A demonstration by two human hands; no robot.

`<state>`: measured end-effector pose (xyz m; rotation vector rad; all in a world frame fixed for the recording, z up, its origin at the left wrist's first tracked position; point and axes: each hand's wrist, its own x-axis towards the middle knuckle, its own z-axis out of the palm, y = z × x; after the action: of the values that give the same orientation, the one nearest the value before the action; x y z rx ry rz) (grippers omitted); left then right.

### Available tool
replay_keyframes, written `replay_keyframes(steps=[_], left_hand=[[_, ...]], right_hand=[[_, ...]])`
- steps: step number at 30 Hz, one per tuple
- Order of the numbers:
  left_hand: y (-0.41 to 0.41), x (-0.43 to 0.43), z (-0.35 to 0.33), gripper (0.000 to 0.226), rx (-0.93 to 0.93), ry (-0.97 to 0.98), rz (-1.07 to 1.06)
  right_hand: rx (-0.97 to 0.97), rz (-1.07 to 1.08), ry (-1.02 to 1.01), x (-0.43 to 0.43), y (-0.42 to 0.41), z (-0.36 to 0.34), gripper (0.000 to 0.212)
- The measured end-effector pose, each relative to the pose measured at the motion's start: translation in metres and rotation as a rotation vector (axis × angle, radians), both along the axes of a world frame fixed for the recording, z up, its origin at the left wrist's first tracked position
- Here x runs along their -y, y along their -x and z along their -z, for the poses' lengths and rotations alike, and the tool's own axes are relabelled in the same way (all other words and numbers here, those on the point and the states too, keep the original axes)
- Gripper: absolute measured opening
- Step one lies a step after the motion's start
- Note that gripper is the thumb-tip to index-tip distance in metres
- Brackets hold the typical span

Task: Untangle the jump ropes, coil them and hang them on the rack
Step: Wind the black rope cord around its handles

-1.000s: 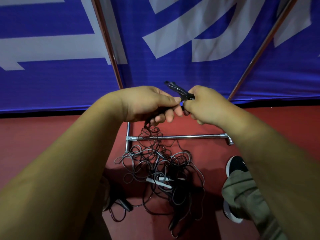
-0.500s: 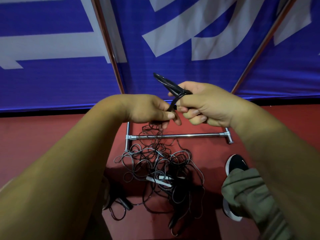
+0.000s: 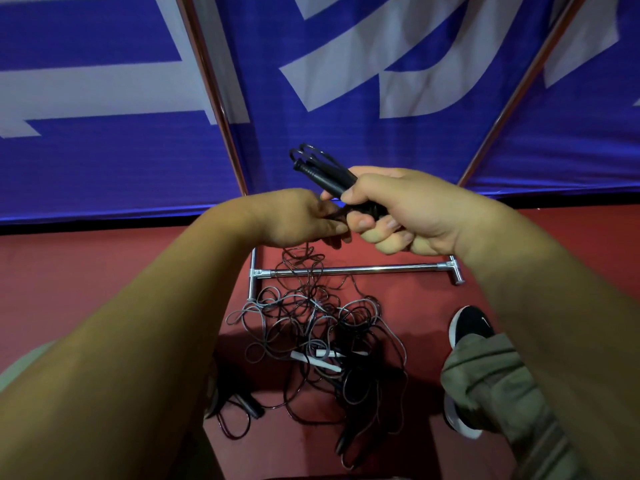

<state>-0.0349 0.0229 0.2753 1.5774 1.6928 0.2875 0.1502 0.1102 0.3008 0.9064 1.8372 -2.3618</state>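
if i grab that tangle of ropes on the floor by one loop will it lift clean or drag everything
Probably floppy: the tangle lies in loose, thin loops. Likely it drags neighbours along, since strands cross repeatedly. Strands cross the rack bar, so it may snag.

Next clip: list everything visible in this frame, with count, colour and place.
Coiled black jump rope with handles: one, black, in the right hand.
Tangled pile of thin jump ropes: one, black and grey, on the floor by the rack base.
Slim white handles: seemingly two, white, in the pile.
Chrome metal rack: one, silver base bar on the floor, two slanted poles above.
Blue fabric banner: one, blue with white shapes, behind.
Red floor: one, red, underneath.
Black shoe: one, black, right of the pile.
Olive trouser leg: one, olive, over that shoe.
Left hand: pinches a black cord hanging to the pile.
Right hand: grips the coil.
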Motion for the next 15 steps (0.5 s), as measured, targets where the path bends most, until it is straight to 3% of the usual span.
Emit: replay_keyframes(steps=[4, 7, 9, 15], left_hand=[[0.005, 0.0, -0.001, 0.03, 0.023, -0.133, 0.015], [0.025, -0.001, -0.003, 0.011, 0.001, -0.18, 0.057], [0.032, -0.001, -0.002, 0.012, -0.034, -0.209, 0.04], [0.025, -0.004, -0.013, 0.011, 0.19, -0.308, -0.173]], right_hand=[[0.038, -0.147, 0.016, 0.002, -0.004, -0.006, 0.032], [0.09, -0.222, 0.019, 0.004, -0.007, -0.01, 0.029], [0.136, -0.261, -0.003, 0.007, -0.008, -0.011, 0.027], [0.265, -0.307, -0.074, 0.011, -0.009, -0.002, 0.008]])
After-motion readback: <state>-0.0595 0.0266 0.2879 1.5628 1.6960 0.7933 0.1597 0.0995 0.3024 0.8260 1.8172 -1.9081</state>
